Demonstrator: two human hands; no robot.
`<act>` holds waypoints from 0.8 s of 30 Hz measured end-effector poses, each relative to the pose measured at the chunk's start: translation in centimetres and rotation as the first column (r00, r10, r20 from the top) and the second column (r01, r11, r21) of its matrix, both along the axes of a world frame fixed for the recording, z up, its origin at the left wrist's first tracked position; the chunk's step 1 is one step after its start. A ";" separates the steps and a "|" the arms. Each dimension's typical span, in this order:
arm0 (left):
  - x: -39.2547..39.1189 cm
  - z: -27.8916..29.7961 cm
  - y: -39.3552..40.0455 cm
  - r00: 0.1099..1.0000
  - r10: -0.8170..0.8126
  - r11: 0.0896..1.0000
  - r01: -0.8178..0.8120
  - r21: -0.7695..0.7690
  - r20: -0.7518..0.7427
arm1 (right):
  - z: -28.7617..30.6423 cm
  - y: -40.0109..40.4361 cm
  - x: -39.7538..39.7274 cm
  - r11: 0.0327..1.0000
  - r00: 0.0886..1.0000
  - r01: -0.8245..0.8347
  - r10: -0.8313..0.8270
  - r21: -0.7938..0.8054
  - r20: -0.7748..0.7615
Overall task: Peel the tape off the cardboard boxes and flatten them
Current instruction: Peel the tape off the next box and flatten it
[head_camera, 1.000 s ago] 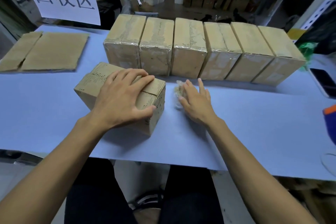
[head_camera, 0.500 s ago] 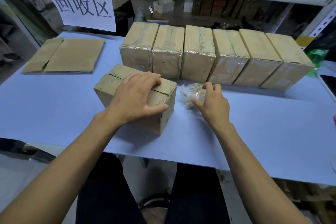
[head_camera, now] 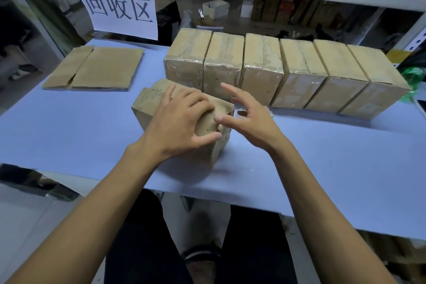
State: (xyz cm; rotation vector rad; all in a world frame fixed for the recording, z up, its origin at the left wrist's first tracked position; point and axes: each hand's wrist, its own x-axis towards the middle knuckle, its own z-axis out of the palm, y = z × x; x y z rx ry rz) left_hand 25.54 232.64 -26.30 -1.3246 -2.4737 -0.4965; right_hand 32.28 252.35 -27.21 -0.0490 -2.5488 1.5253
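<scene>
While your left hand (head_camera: 177,127) grips the loose cardboard box (head_camera: 147,101), fingers (head_camera: 196,99) curled over its top and thumb pressed on its near end face, the box sits on the blue table (head_camera: 69,131) toward the near edge, just left of centre. Long axis runs on a diagonal: one end points to the far-left corner, the other toward you and to the right. It looks tipped, the near-right end higher.

Your right hand (head_camera: 251,122) hovers just beside that raised end, fingers spread wide and straight, holding nothing; whether it touches the box, cannot tell.

Six taped boxes (head_camera: 299,71) stand in a row along the far edge, sides touching, long axes pointing away from you. Glossy tape (head_camera: 260,68) shows on their edges. One flattened cardboard sheet (head_camera: 101,67) lies at the far-left corner, under a paper sign (head_camera: 117,2) hung from the shelf rail.
</scene>
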 end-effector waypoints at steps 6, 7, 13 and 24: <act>2.5 -0.6 -2.1 0.968 0.233 0.943 -0.249 0.223 0.096 | 0.1 -0.2 -1.2 0.983 0.992 0.102 -0.111 0.151 0.057; 2.3 -0.6 -2.6 0.950 0.291 0.913 -0.312 0.263 0.115 | 0.1 -0.2 -1.1 0.981 0.991 0.113 -0.122 0.160 0.047; -2.9 1.7 -5.7 0.673 0.430 0.784 -0.609 0.121 0.601 | 1.2 -1.9 -1.6 0.951 0.966 0.257 -0.258 0.170 -0.013; -2.2 1.0 -8.2 0.590 -0.220 0.553 -0.581 0.597 0.777 | 0.7 -3.8 -0.3 0.787 0.950 0.097 -0.255 -0.609 -0.178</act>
